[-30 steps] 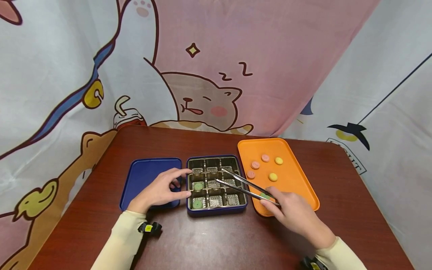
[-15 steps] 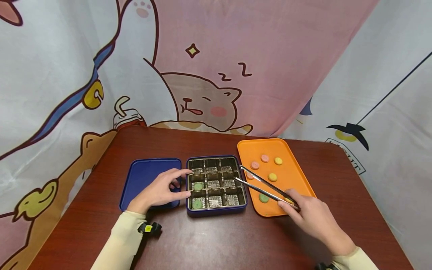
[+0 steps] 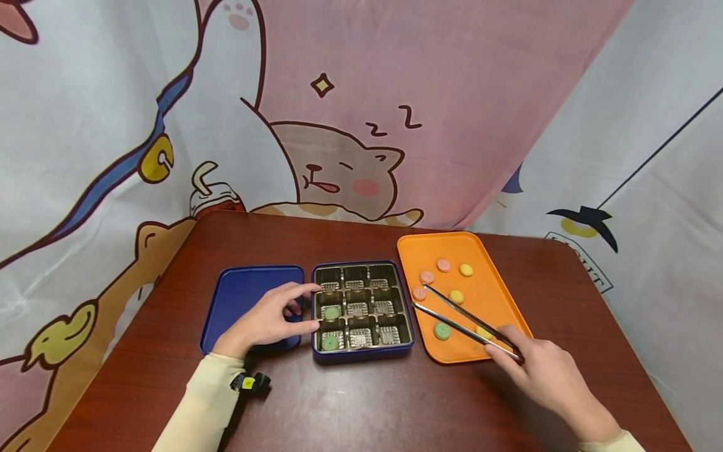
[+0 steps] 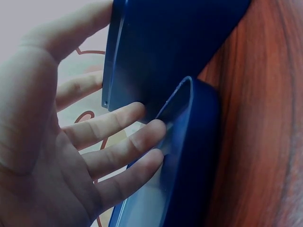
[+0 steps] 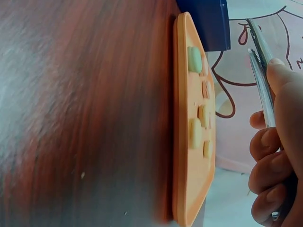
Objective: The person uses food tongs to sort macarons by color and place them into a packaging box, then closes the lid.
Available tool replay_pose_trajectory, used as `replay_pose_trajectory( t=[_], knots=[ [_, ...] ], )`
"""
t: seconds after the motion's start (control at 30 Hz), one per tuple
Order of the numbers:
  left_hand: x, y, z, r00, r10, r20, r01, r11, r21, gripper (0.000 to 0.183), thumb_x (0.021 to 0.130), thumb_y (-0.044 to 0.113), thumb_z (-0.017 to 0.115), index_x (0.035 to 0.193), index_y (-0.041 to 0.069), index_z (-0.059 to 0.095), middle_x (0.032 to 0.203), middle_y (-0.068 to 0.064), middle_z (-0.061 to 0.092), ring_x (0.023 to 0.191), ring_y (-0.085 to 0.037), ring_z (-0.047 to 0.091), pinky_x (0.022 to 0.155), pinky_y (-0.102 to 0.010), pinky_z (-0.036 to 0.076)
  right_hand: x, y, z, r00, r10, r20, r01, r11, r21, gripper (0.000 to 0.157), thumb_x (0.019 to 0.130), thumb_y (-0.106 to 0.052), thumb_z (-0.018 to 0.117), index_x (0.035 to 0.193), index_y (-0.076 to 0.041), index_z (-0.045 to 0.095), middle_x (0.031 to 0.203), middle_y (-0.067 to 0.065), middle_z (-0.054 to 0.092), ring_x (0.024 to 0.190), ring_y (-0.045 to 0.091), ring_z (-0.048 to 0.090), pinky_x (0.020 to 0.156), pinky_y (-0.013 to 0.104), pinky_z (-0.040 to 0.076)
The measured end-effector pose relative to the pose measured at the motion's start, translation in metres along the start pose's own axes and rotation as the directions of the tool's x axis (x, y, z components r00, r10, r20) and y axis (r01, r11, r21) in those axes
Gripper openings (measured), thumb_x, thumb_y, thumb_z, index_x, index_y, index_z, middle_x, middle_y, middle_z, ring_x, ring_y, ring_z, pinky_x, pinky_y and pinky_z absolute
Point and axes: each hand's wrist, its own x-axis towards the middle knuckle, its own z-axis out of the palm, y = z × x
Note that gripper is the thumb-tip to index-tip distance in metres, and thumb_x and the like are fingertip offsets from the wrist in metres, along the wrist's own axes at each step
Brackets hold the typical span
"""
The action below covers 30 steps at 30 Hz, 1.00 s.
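My right hand (image 3: 548, 370) grips a pair of metal tongs (image 3: 452, 324) above the orange tray (image 3: 497, 295). Their tips are spread, with nothing between them, over the tray's left edge near a pink macaron (image 3: 419, 293). The tray also bears other pink macarons, yellow macarons (image 3: 456, 297) and one green macaron (image 3: 442, 331). At the left side of a blue box (image 3: 364, 357) with a nine-compartment insert, my left hand (image 3: 262, 321) rests its thumb and forefinger against the rim. Two green macarons (image 3: 331, 312) lie in the box's left column, in the middle and front compartments.
A blue lid (image 3: 243, 282) lies left of the box, partly under the left hand. All stands on a dark red-brown wooden table (image 3: 361, 402). A printed cloth (image 3: 480, 94) hangs behind the table's back edge.
The right hand has carried the tongs rightward, from above the box to above the tray, uncovering the green macaron there. The left hand has stayed put.
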Motion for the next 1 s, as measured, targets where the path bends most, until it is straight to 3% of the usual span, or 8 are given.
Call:
replay_pose_trajectory(
  t=[0.5,0.8,1.0],
  knots=[
    [0.001,0.0,0.0,1.0,0.001,0.002,-0.001,1.0,0.007,0.073,0.089,0.049,0.083,0.152,0.024,0.057,0.128,0.0,0.062,0.094,-0.017,0.067,0.084,-0.039,0.057,-0.013,0.019,0.004,0.994,0.077,0.076,-0.076,0.997,-0.014,0.026,0.099,-0.048,0.072,0.106,-0.024,0.063,0.057,-0.013,0.034,0.051,0.006,0.033,0.048,0.03,0.03],
    [0.0,0.001,0.0,1.0,-0.006,0.004,0.005,1.0,0.002,0.072,0.089,0.049,0.083,0.152,0.026,0.057,0.129,0.001,0.062,0.095,-0.018,0.068,0.084,-0.038,0.057,-0.018,0.026,0.005,0.99,0.097,0.1,-0.095,0.995,-0.022,0.029,0.098,-0.05,0.072,0.096,-0.025,0.058,0.058,-0.012,0.032,0.051,0.006,0.032,0.048,0.029,0.028],
    [0.0,0.001,0.0,1.0,-0.016,0.003,0.016,1.0,-0.004,0.072,0.089,0.049,0.083,0.152,0.027,0.057,0.129,0.001,0.061,0.094,-0.018,0.067,0.084,-0.039,0.056,-0.022,0.028,0.004,0.983,0.123,0.133,-0.121,0.992,-0.027,0.031,0.098,-0.052,0.072,0.102,-0.023,0.062,0.057,-0.01,0.032,0.053,0.01,0.036,0.05,0.033,0.03]
  ],
)
